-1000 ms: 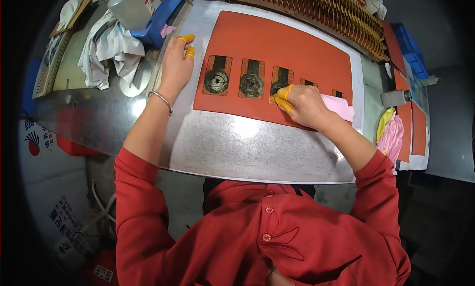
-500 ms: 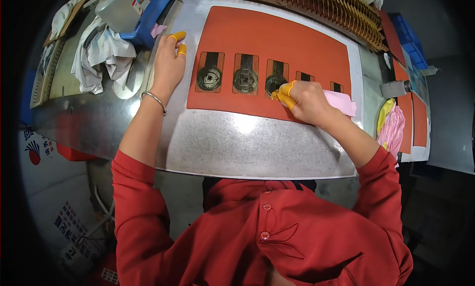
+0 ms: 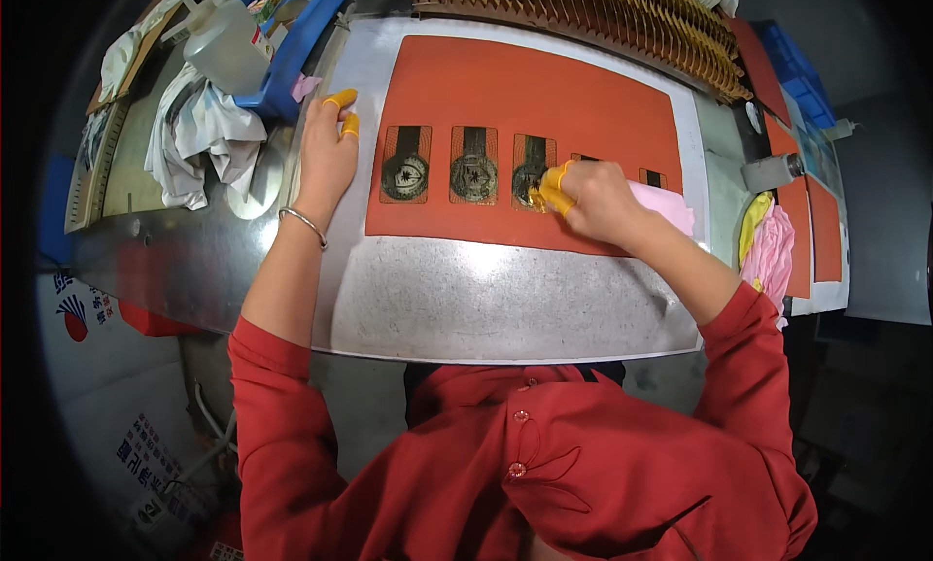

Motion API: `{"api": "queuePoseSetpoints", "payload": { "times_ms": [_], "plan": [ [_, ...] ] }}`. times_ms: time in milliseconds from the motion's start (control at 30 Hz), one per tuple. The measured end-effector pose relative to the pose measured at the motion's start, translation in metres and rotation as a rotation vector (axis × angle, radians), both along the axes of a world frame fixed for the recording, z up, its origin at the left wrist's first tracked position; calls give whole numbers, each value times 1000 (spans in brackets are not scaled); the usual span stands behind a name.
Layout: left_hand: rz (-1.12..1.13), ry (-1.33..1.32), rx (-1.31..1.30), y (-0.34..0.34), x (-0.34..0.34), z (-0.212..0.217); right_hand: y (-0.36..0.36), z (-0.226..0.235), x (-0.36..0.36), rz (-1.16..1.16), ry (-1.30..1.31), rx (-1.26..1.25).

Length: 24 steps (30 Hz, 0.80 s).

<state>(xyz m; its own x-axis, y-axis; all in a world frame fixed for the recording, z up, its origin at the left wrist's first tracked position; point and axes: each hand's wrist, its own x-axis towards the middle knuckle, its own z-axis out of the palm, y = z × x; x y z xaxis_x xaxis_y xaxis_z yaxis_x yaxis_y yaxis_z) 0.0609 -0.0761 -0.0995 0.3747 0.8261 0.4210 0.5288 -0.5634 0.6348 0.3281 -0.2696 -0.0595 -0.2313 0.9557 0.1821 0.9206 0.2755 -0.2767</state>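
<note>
Head view looks straight down on my desk point(image 3: 505, 299), a dull, scuffed sheet of grey metal, with a flat matte orange rectangular mat point(image 3: 525, 85) laid across its far half. Set into the mat is a row of small dark rectangular slots, and the three on the left each hold a round, dark metal disc with a star-like pattern point(image 3: 405, 175) and a short dark strap above it. My right hand point(image 3: 588, 200) is curled narrow over the third disc point(image 3: 528, 177), yellow rubber fingertip covers pressed against it, with a soft pink cloth point(image 3: 664, 204) lying just under and beside that hand. My left hand point(image 3: 328, 153) lies flat and spread on the bare metal at the mat's left edge, holding nothing, yellow covers on two fingers and a thin silver bangle point(image 3: 303, 223) at the wrist. Beyond it sit a crumpled white rag point(image 3: 199, 134), a translucent plastic squeeze bottle point(image 3: 225, 46) and a blue plastic tray point(image 3: 292, 56). Along the far edge runs a rack of thin tan slats point(image 3: 603, 17). At the lower left, below the desk, pale packaging with blue and red printing point(image 3: 73, 313) shows.
</note>
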Motion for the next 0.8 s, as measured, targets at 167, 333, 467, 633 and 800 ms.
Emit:
{"api": "queuePoseSetpoints", "payload": {
  "times_ms": [167, 333, 467, 633, 800],
  "plan": [
    [-8, 31, 15, 0, 6, 4, 12, -2, 12, -88, -61, 25],
    [19, 32, -17, 0, 3, 7, 26, 3, 15, -26, -42, -11],
    [17, 45, -24, -2, 4, 3, 39, 6, 18, -105, -68, 9],
    [26, 36, -38, -2, 3, 5, 34, 6, 3, -2, -18, -5],
    [19, 4, -37, 0, 3, 3, 59, 2, 8, -158, -45, 8]
  ]
}}
